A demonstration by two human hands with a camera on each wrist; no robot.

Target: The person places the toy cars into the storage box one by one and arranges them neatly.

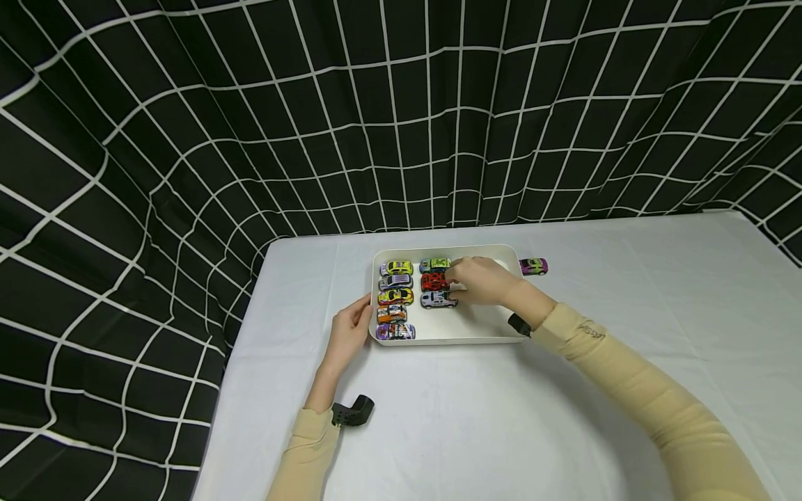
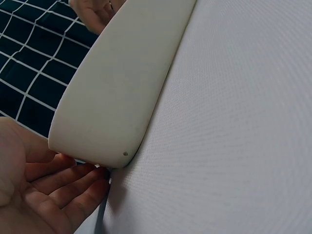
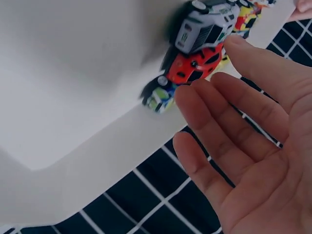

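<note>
A white tray (image 1: 466, 323) holds two columns of small toy cars. My left hand (image 1: 349, 334) rests at its left end, fingertips against the outer wall; in the left wrist view these fingers (image 2: 73, 190) are loosely bent by the tray's lower corner. Inside the tray, my right hand (image 1: 485, 282) spreads beside the ends of a green car (image 1: 435, 265), a red car (image 1: 434, 282) and a silver-grey car (image 1: 436, 300). The right thumb (image 3: 243, 51) is by the silver-grey and red cars, with nearly straight fingers by the red one; exact contact is unclear.
Several cars line the tray's left side, among them a yellow car (image 1: 395, 297) and a purple car (image 1: 395, 332). Outside the right wall, a purple-and-green car (image 1: 534, 266) lies on the white-covered table (image 1: 626, 292). A black curtain (image 1: 407, 125) with white grid lines hangs behind.
</note>
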